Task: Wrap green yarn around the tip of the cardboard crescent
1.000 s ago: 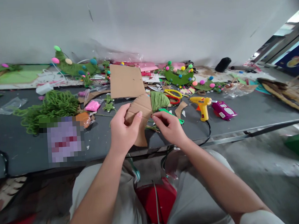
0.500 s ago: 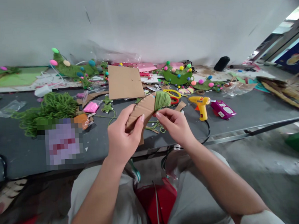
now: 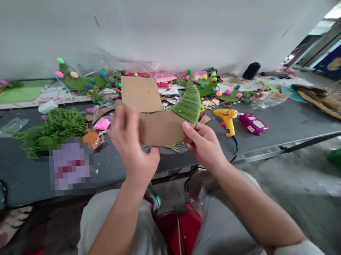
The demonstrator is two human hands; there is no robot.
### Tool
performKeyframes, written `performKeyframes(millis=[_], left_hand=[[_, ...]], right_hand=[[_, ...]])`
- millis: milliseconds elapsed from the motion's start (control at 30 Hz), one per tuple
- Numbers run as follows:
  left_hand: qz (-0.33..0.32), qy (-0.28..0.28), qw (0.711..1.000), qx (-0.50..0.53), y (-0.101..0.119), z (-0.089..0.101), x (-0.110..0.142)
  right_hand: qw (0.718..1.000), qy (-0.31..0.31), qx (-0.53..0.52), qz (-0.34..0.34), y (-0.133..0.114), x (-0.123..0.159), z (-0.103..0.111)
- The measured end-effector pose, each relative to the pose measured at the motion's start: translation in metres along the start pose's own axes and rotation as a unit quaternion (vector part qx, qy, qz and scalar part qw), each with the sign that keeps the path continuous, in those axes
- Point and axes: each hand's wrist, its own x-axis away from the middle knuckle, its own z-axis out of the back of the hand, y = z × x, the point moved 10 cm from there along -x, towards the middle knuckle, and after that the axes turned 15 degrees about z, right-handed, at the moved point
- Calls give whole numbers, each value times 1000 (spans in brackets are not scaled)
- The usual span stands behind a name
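Note:
I hold a curved cardboard piece (image 3: 159, 126) up in front of me over the dark table. Its pointed right end is wrapped in green yarn (image 3: 189, 100). My left hand (image 3: 131, 143) is closed on the cardboard's left part, fingers behind it, slightly blurred. My right hand (image 3: 202, 145) pinches the cardboard's lower edge just below the yarn wrap. Loose green yarn strands (image 3: 174, 145) trail onto the table beneath the piece.
On the dark table (image 3: 273, 126) lie a yellow glue gun (image 3: 228, 118), a purple packet (image 3: 252, 123), a pile of green yarn (image 3: 58, 125), a flat cardboard sheet (image 3: 140, 93), scissors and green pom-pom decorations (image 3: 205, 84). A white wall rises behind.
Both hands have lifted the cardboard piece and turned it so its flat face shows. The yarn-wrapped tip now points up and right. My left hand shifted its hold to the left end.

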Motion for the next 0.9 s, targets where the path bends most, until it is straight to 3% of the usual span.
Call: performKeyframes(millis=[67, 100, 167, 200, 233, 433, 633, 800, 900], left_hand=[[129, -37, 982, 133, -28, -7, -6], [193, -93, 952, 218, -38, -19, -5], [294, -225, 857, 358, -43, -52, 6], [323, -274, 815, 396, -39, -64, 13], [337, -290, 793, 415, -37, -70, 17], [389, -133, 817, 405, -68, -52, 11], [385, -108, 838, 370, -81, -38, 1], [367, -95, 852, 362, -83, -37, 1], [313, -86, 886, 331, -80, -33, 0]], right_hand=[[1000, 18, -22, 7, 2, -3, 2], [999, 26, -29, 9, 4, -4, 3], [999, 36, -27, 13, 7, -6, 4], [999, 37, -19, 15, 8, -6, 4], [999, 35, -6, 16, 10, -6, 4], [992, -1, 125, 8, 17, -7, 10], [991, -14, 130, -20, 19, -12, 17], [993, -16, 107, -54, 25, -10, 13], [994, -5, 87, -73, 28, -8, 14]])
